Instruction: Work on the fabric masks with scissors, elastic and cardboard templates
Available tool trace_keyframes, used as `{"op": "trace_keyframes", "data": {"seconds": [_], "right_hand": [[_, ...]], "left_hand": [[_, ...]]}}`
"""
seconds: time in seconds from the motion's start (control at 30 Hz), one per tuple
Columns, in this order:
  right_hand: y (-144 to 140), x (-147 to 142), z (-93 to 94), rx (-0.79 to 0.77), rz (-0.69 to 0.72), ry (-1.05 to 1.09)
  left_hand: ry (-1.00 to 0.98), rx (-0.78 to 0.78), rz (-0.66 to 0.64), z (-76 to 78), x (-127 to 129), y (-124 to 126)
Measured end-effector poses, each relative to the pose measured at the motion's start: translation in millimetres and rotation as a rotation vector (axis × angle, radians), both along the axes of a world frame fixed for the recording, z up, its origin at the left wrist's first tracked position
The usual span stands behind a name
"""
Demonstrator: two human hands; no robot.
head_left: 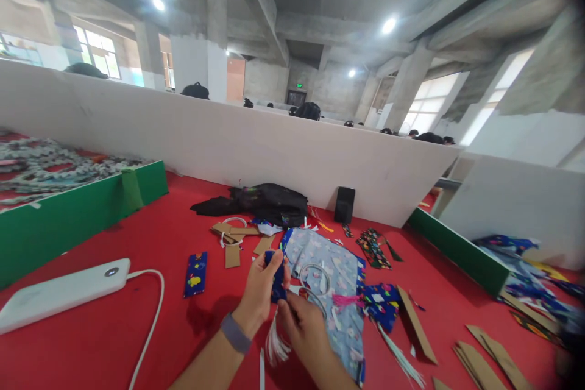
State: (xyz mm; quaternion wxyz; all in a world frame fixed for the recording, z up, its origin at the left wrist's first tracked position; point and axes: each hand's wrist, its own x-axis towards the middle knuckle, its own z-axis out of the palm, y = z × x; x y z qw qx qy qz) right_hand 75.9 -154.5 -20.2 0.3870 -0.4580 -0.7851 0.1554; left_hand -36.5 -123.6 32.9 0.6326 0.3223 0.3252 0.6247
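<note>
My left hand (259, 294), with a grey band on its wrist, grips a small dark blue patterned fabric strip (276, 283) above the red table (137, 329). Just right of it, my right hand (304, 324) pinches the lower end of the same strip. A white tassel (276, 346) hangs below the two hands. A light blue printed cloth (333, 280) with a blue border lies under and behind my hands, with a white cord loop (315, 277) and a pink tassel (346, 300) on it.
A white power bank (59, 292) with its cable lies at left. Another blue strip (195, 273) lies flat nearby. Cardboard pieces (484, 359), fabric scraps and a black bag (269, 202) sit around. Green edging (68, 213) and white partitions (274, 152) bound the table.
</note>
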Motion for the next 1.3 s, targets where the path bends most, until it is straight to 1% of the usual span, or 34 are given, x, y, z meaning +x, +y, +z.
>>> {"op": "trace_keyframes", "data": {"seconds": [0.1, 0.2, 0.3, 0.4, 0.43, 0.5, 0.53, 0.6, 0.7, 0.77, 0.87, 0.93, 1.03, 1.17, 1.3], "right_hand": [[-1, -1, -2.9, 0.032, -0.028, -0.019], [2, 0, -2.3, 0.024, -0.105, 0.074], [5, 4, 1.6, -0.001, -0.157, 0.214], [7, 8, 3.1, -0.091, -0.138, 0.289], [8, 9, 2.4, -0.125, -0.125, 0.285], [8, 10, -0.5, -0.153, -0.076, 0.214], [8, 11, -2.3, -0.138, -0.037, 0.169], [7, 10, -5.4, -0.096, 0.028, 0.096], [5, 7, -7.8, -0.063, 0.081, 0.042], [2, 5, -8.1, -0.06, 0.107, 0.017], [0, 2, -8.3, -0.053, 0.142, -0.057], [-1, 1, -8.5, -0.04, 0.142, -0.114], [-1, 1, -8.2, -0.021, 0.146, -0.16], [-2, 1, -6.2, -0.013, 0.16, -0.171], [-3, 0, -5.3, 0.035, 0.143, -0.217]], "left_hand": [[0.072, -0.07, 0.017, -1.7, 0, 3], [0.156, -0.019, -0.007, -4.7, 6, 1], [0.165, 0.026, -0.068, -8.7, 20, -6], [0.254, 0.064, -0.014, -11.2, 28, -8], [0.301, 0.079, 0.045, -11.0, 26, -6], [0.489, 0.103, 0.215, -8.7, 11, -2], [0.625, 0.092, 0.29, -6.7, 0, 0], [0.974, 0.012, 0.421, -2.6, -32, 4], [1.099, -0.106, 0.517, -0.7, -84, 8], [1.172, -0.208, 0.551, -4.1, -112, 8], [1.286, -0.323, 0.544, -13.7, -136, 8], [1.366, -0.367, 0.506, -19.8, -142, 8], [1.499, -0.385, 0.422, -25.0, -144, 6], [1.663, -0.367, 0.342, -24.1, -142, 0], [1.761, -0.349, 0.269, -19.0, -139, -8]]}}
